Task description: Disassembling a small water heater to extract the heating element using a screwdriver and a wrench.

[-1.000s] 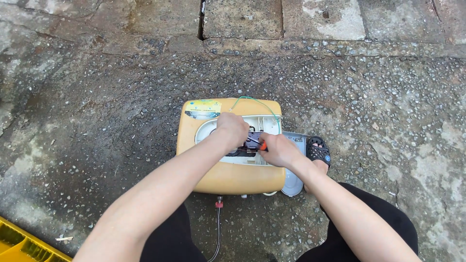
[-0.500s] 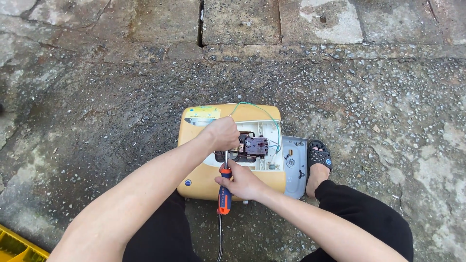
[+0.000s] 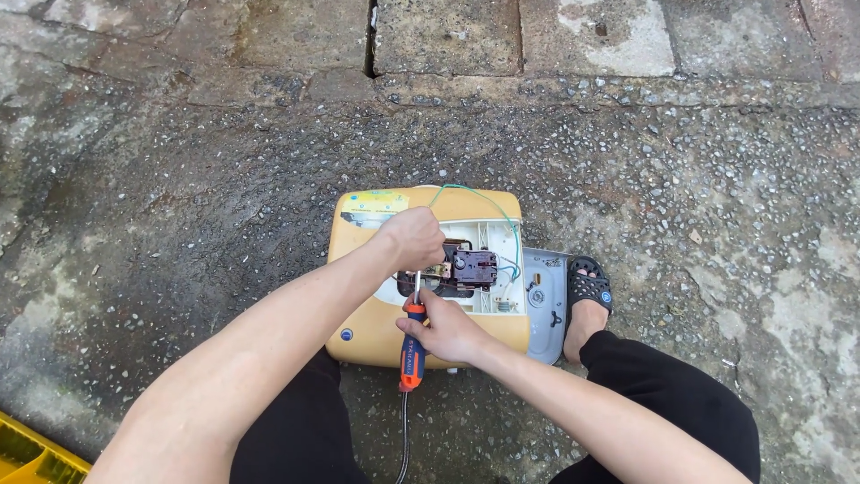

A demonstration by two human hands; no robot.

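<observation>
The right hand [image 3: 451, 327] is curled around a screwdriver [image 3: 411, 345] with an orange and blue handle, fingers pressed together on the upper part of the grip. The metal shaft points up and away from the person, and its tip goes into the opened inside of a yellow appliance [image 3: 358, 336] just below the left hand [image 3: 414, 237]. The left hand is closed in a loose fist over the white inner panel [image 3: 488, 242], knuckles up; what its fingertips pinch is hidden under the hand. Just right of it sits a dark purple-black part [image 3: 472, 266] with small terminals, and a green wire [image 3: 475, 194] loops from the top edge of the casing down the right side of the panel. A grey cover [image 3: 545, 300] lies against the appliance's right side, touching a foot in a black sandal [image 3: 589, 289]. The appliance rests on rough wet concrete ground [image 3: 179, 179], with stone slabs [image 3: 448, 36] beyond it. A black cord [image 3: 402, 439] trails down between the person's knees. A yellow crate corner [image 3: 31, 453] shows at the lower left.
</observation>
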